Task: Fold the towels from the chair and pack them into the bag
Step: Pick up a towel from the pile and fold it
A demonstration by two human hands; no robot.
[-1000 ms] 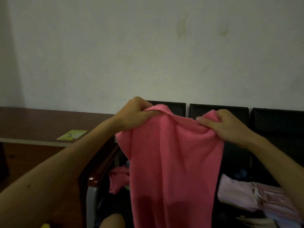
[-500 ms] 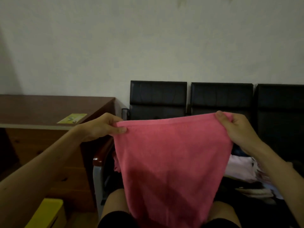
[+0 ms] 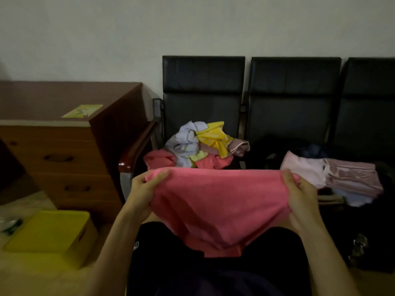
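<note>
Pink towel [image 3: 215,201], bunched high a second ago, now hangs spread between our left hand [image 3: 145,189] and right hand [image 3: 299,194], each pinching a top corner above our lap, so we judge folding can begin.

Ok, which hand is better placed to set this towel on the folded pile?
Right, probably: the right hand grips the pink towel beside the folded pile; the left hand holds its far corner.
</note>
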